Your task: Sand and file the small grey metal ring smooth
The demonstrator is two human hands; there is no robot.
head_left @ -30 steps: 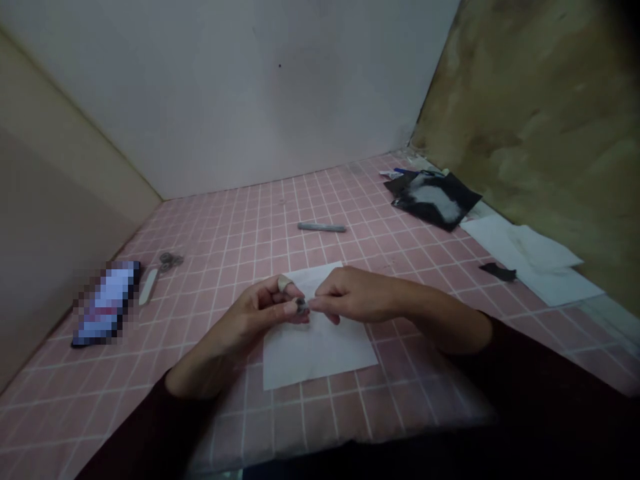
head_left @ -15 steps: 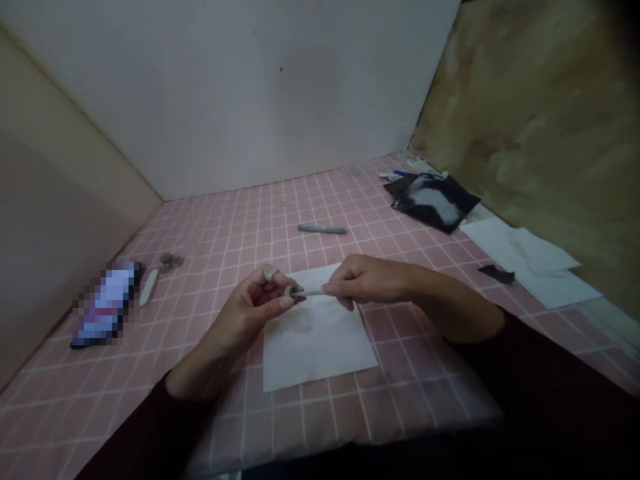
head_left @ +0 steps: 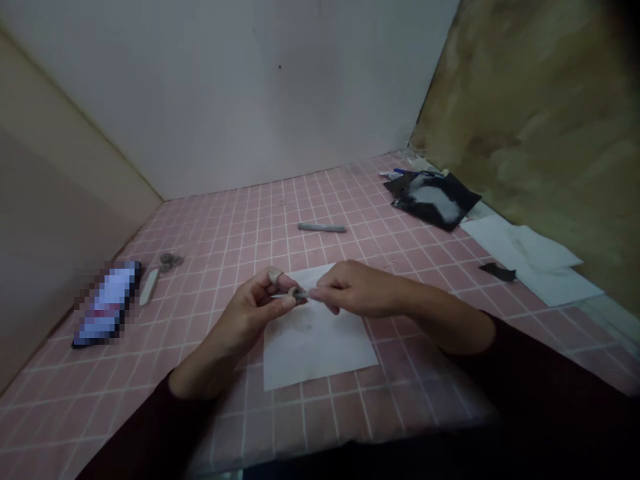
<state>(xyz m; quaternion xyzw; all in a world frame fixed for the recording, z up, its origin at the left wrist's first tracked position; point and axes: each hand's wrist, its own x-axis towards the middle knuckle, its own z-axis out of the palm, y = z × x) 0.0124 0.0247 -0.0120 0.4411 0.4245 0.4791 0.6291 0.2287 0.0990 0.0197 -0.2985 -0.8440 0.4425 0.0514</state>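
Observation:
Over a sheet of white paper with grey smudges, both hands work close together. My left hand pinches a small ring-shaped piece between thumb and fingers; a beige wrap covers part of one finger. In my right hand, closed with the fingertips together, is a thin light-grey stick. Its far end runs into the ring and shows on the other side. Most of the stick is hidden by the fingers, and its kind is not clear.
Beyond the hands lies a grey rod. To the left are several small grey rings, a white flat stick and a blurred-out phone. At right lie dusty black sheets, white papers and a dark scrap.
My right hand has moved left, toward my left hand. The stick has gone deeper through the ring, and less of it shows between the hands.

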